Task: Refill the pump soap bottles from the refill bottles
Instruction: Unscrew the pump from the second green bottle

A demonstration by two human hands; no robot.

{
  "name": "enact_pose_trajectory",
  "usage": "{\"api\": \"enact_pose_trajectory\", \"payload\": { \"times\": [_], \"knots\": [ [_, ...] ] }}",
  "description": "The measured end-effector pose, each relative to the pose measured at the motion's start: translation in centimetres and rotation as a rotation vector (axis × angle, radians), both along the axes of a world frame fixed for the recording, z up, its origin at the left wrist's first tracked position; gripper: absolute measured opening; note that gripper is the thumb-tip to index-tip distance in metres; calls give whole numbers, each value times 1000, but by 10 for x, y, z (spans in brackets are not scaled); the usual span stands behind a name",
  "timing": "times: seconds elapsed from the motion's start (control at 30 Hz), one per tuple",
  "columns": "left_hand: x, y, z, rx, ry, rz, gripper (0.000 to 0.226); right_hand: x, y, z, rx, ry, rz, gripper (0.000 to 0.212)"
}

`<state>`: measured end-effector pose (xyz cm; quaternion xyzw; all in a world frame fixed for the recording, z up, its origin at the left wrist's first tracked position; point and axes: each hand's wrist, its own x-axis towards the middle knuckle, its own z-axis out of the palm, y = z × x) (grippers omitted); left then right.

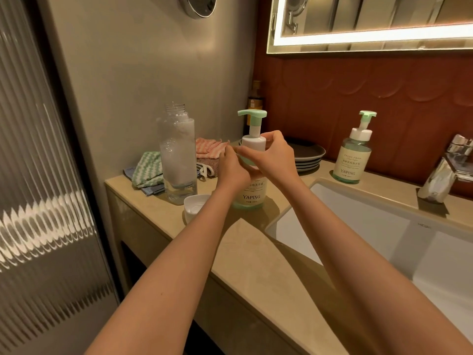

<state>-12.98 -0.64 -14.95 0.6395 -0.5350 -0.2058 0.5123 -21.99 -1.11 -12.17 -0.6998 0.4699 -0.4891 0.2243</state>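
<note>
Gripping a Yaping pump soap bottle (252,197) with both hands, a person works at a bathroom countertop (230,239) in the head view. The right hand (275,157) curls its fingers round the white pump collar (253,143). The left hand (231,165) wraps the bottle's shoulder just below. The bottle stands upright near the counter's middle, at ten o'clock of the sink basin (358,226), with its mint-green pump head (252,114) seated on top.

At nine o'clock of it stands the clear refill bottle (176,155), uncapped, its walls filmed with foam and only a little liquid at the bottom. Its white cap (195,206) lies at seven o'clock, touching neither bottle.

Judging by the nearly drained refill bottle and the seated pump, this bottle is probably filled and the collar is being tightened, though loosening cannot be ruled out. A second pump soap bottle (354,155) waits at three o'clock, pump on. Its level cannot be read, so whether it needs filling is unclear.
</note>
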Motion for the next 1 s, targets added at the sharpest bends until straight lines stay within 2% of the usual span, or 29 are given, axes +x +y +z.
{"api": "enact_pose_trajectory", "payload": {
  "times": [0.13, 0.27, 0.37, 0.53, 0.6, 0.8, 0.93, 1.0],
  "knots": [
    [-2, 0, 3, 24, -24, 41, 80, 1, -2, 2, -87, 4, -90, 57],
    [-4, 1, 5, 21, -13, 45, 67, -3, 1, 4, -68, -21, -21, 48],
    [-4, 2, 6, 0, 29, 31, 53, -6, 3, 5, -75, -42, -36, 58],
    [-3, 3, 2, -4, 147, -6, 44, -3, 2, 4, 6, -48, -11, 65],
    [-4, 4, 3, -18, 159, 4, 48, 1, 3, 2, 18, -23, -23, 65],
    [-3, 3, 2, -3, 25, 28, 54, 8, -2, 4, 12, -42, -75, 55],
    [-4, 3, 3, -19, -33, 37, 58, 1, 5, 10, 87, -82, 33, 36],
    [-3, 4, 2, -35, -29, 22, 61, 2, 7, 11, 83, -77, 40, 52]
  ]
}}
